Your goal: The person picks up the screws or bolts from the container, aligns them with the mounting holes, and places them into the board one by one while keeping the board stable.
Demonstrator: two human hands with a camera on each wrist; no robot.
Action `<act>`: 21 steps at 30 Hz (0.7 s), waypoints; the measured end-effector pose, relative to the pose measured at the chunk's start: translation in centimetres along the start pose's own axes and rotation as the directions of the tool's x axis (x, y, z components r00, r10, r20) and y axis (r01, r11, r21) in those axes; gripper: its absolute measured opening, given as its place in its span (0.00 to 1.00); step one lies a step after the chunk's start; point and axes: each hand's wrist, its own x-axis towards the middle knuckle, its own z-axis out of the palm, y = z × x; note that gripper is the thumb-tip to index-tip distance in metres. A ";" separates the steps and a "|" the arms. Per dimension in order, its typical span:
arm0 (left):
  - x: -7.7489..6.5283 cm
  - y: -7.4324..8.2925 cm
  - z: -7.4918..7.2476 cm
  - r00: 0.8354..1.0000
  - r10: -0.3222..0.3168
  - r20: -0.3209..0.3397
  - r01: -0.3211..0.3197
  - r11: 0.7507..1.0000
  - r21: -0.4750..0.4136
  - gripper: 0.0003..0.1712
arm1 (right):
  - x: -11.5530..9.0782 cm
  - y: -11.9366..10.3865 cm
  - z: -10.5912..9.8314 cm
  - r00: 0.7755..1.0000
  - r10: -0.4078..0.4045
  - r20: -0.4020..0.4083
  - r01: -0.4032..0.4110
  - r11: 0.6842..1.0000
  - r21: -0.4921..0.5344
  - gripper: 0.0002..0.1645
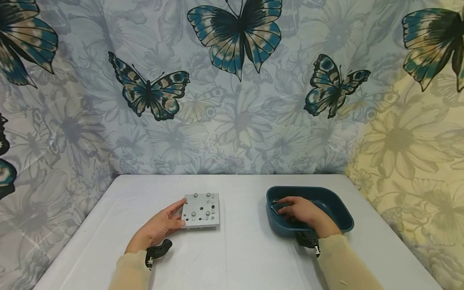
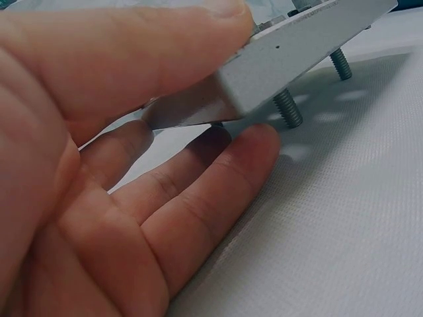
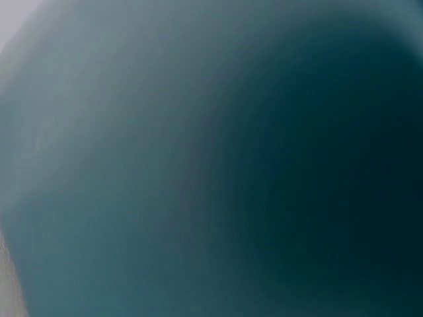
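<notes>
A flat silver metal plate with holes and several bolts is gripped at its left edge by my left hand. In the left wrist view the thumb lies over the plate and other fingers are below it. Threaded bolt ends stick out of its underside, over the cloth. My right hand reaches down into a dark blue plastic tub, fingertips beside small metal bolts at its left side. I cannot tell whether those fingers pinch one. The right wrist view shows only the blurred tub wall.
A white cloth covers the table, with the plate left of centre and the tub to the right. Behind stands a butterfly-patterned fabric backdrop. Black camera mounts are strapped on the left wrist and the right wrist.
</notes>
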 end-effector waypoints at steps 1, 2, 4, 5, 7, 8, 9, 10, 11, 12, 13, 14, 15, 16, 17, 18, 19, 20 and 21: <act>0.0 0.0 0.0 1.000 0.000 0.000 0.000 1.000 0.000 0.53 | 0.0 0.0 0.0 1.000 -0.006 0.017 0.006 1.000 0.011 0.22; 0.0 0.0 0.0 1.000 -0.001 -0.001 0.001 1.000 -0.001 0.53 | 0.0 0.0 0.0 0.999 -0.013 0.037 0.012 1.000 0.021 0.22; 0.0 0.1 0.0 1.000 -0.004 0.000 0.004 1.000 -0.003 0.53 | 0.0 0.0 0.0 0.996 -0.033 0.084 0.029 0.999 0.041 0.23; 0.0 0.1 0.0 1.000 -0.004 0.001 0.004 1.000 -0.003 0.53 | 0.0 0.0 0.0 0.993 -0.043 0.106 0.038 0.998 0.050 0.23; 0.0 0.1 0.0 1.000 -0.001 0.003 0.001 1.000 -0.001 0.54 | 0.1 0.1 0.0 0.988 -0.065 0.141 0.056 0.996 0.068 0.23; 0.0 0.1 0.0 1.000 -0.002 0.003 0.002 1.000 -0.002 0.54 | 0.1 0.1 0.0 0.985 -0.082 0.152 0.074 0.995 0.061 0.23; 0.0 0.1 0.0 1.000 -0.001 0.003 0.001 1.000 -0.002 0.54 | 0.2 0.1 0.0 0.983 -0.099 0.154 0.094 0.995 0.041 0.24; 0.0 0.1 0.0 1.000 0.000 0.002 0.000 1.000 -0.001 0.54 | 0.2 0.2 0.0 0.981 -0.122 0.154 0.122 0.992 0.006 0.25; 0.0 0.1 0.1 1.000 0.000 0.001 0.000 1.000 0.000 0.54 | 0.3 0.2 0.0 0.979 -0.146 0.145 0.154 0.987 -0.043 0.25; 0.0 0.1 0.1 1.000 0.000 -0.001 0.000 1.000 0.000 0.54 | 0.4 0.2 0.0 0.976 -0.171 0.135 0.185 0.978 -0.099 0.26; 0.0 0.1 0.1 1.000 -0.001 -0.004 0.001 1.000 -0.001 0.54 | 0.5 0.2 0.0 0.973 -0.193 0.123 0.211 0.965 -0.154 0.27; 0.0 0.1 0.1 1.000 -0.001 -0.007 0.001 1.000 -0.002 0.54 | 0.5 0.2 0.1 0.970 -0.215 0.115 0.235 0.950 -0.207 0.29; 0.0 0.0 0.1 1.000 -0.002 -0.009 0.002 1.000 -0.002 0.54 | 0.6 0.2 0.1 0.968 -0.229 0.108 0.249 0.935 -0.251 0.29; 0.0 0.0 0.1 1.000 -0.003 -0.010 0.003 1.000 -0.004 0.54 | 0.7 0.3 0.1 0.964 -0.244 0.108 0.265 0.920 -0.288 0.30; 0.0 0.0 0.1 1.000 -0.004 -0.010 0.004 1.000 -0.005 0.54 | 0.8 0.3 0.2 0.962 -0.251 0.105 0.272 0.910 -0.313 0.29; 0.0 0.1 0.1 1.000 -0.004 -0.010 0.004 1.000 -0.007 0.54 | 0.8 0.3 0.2 0.960 -0.259 0.108 0.280 0.902 -0.328 0.29; 0.0 0.1 0.1 1.000 -0.003 -0.009 0.003 1.000 -0.009 0.54 | 0.9 0.3 0.3 0.958 -0.264 0.108 0.285 0.896 -0.341 0.28; 0.0 0.1 0.1 1.000 -0.003 -0.008 0.003 1.000 -0.009 0.54 | 0.9 0.3 0.4 0.956 -0.272 0.109 0.293 0.888 -0.354 0.27; 0.0 0.1 0.1 1.000 -0.004 -0.007 0.004 1.000 -0.009 0.54 | 1.0 0.4 0.5 0.952 -0.284 0.111 0.305 0.880 -0.365 0.26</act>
